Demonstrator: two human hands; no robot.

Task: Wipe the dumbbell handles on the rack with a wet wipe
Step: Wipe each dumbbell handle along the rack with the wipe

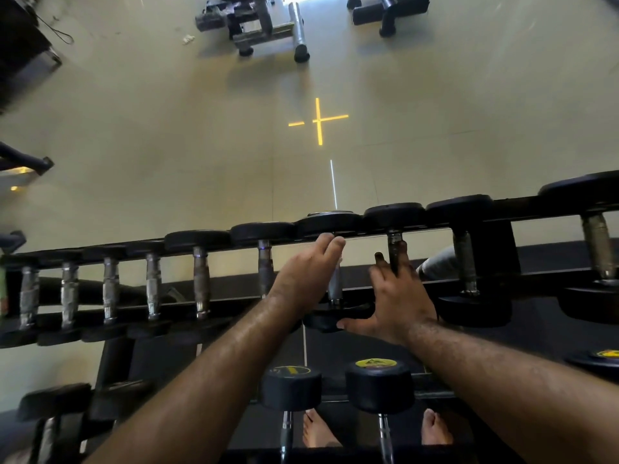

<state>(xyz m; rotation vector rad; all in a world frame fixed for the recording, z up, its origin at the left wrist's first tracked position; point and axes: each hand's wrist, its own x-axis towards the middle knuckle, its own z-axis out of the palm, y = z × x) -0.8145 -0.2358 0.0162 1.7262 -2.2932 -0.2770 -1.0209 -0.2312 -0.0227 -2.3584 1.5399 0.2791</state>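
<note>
Reaching over the rack (418, 226), left hand (303, 279) covers one handle (335, 283); right hand (398, 296), fingers spread, touches the next handle (394, 242). Wipe unseen.

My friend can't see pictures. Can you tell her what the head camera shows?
Two bare hands reach over a rack of dumbbells: the left hand rests over one metal handle, and the right hand lies spread against the next handle. No wipe is clearly visible. Behind lies a pale gym floor.

My black rack (435, 226) carries a row of dumbbells (201, 279) (metal handles, black heads) on its rails.
</note>
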